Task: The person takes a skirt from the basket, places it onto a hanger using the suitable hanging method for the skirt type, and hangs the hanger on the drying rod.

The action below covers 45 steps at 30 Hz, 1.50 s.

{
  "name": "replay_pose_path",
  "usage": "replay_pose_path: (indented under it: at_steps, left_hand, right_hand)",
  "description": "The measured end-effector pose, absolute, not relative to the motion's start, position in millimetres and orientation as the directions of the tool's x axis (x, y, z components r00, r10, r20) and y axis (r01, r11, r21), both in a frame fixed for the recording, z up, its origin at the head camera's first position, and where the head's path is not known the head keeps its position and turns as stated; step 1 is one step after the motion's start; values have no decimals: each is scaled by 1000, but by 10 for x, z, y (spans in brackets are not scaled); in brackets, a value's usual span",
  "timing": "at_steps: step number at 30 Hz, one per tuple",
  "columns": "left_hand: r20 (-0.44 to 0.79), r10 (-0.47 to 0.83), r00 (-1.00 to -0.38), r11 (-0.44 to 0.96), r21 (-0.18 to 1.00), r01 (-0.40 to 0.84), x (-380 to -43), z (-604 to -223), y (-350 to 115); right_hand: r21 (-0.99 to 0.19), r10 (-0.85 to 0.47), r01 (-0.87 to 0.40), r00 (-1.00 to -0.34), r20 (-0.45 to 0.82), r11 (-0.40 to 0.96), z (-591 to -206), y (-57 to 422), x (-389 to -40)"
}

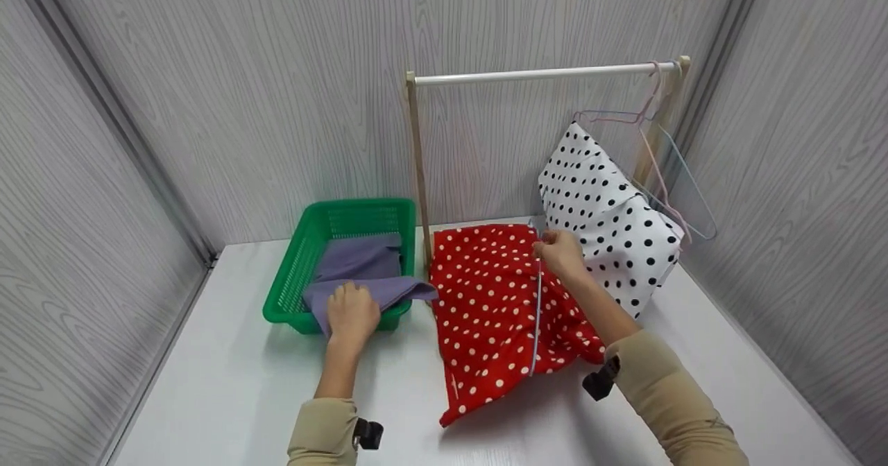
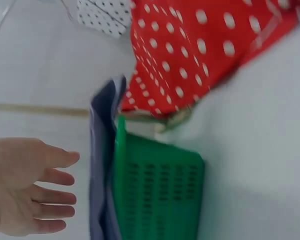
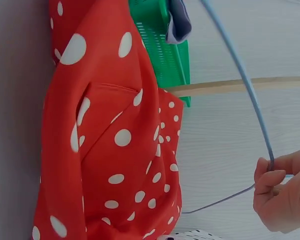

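Note:
My left hand (image 1: 352, 311) is over the front of the green basket (image 1: 286, 282), close above a folded purple cloth (image 1: 357, 258) that drapes across its front rim. In the left wrist view its fingers reach out straight toward the cloth edge, holding nothing. My right hand (image 1: 560, 252) pinches the top of a blue wire hanger (image 3: 245, 80) between thumb and fingers. Below that hand, a red cloth with white dots (image 1: 479, 292) spreads out over the white table, the hanger's long wire lying across it. Folds hide part of the hanger.
A rack with a white rail (image 1: 541, 75) and wooden posts stands behind the red cloth. From its right end hang a pink hanger (image 1: 652, 148) and a blue one, with a white cloth with black dots (image 1: 603, 209) slanting below. Grey panel walls enclose the table.

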<state>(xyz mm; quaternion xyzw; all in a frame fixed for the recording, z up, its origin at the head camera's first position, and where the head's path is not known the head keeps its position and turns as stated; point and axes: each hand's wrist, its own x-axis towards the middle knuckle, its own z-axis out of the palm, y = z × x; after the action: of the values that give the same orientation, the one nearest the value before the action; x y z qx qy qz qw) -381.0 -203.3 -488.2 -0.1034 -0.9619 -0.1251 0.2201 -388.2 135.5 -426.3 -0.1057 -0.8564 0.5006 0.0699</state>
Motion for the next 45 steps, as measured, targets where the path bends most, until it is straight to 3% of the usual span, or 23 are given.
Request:
replay_pose_path:
  at_steps: [7,13,25,30,34,39,45]
  left_hand:
    - [300,122,-946,954,226,195,-3680,-5001,-2208]
    - [272,96,-957,956,243,165,-3588,-5001,-2213]
    - [353,83,-932,958,230,173,-3394,-5013,-2184]
    - [394,71,-916,960,223,170,-3317,-4993,-2153]
    - [451,83,-889,961,200,192,-3258,-5005,-2125]
    - [471,68,-880,956,222,193,-3251,-5023,-2119]
    - [441,56,-896,953,243,180,-3256,-4992,-2133]
  right_hand:
    - [-897,237,145,-970,-46,418,-4215,1477,-3837]
    - [-859,111,65,-994,-10,508,-4130,1483,-3752]
    - [-772,-14,-162,-981,195,615,-3593,1443,-3594]
    - [-776,-55,-218,-972,231,593,-3397,1505,-3600]
    - [-705,-86,-275,-953,291,654,-3280,1606,-3648]
    - [-624,-86,-306,-930,357,719,-3166,1694,-3730]
    - [-658,-49,-333,-911,410,675,-3003,1712,-3754]
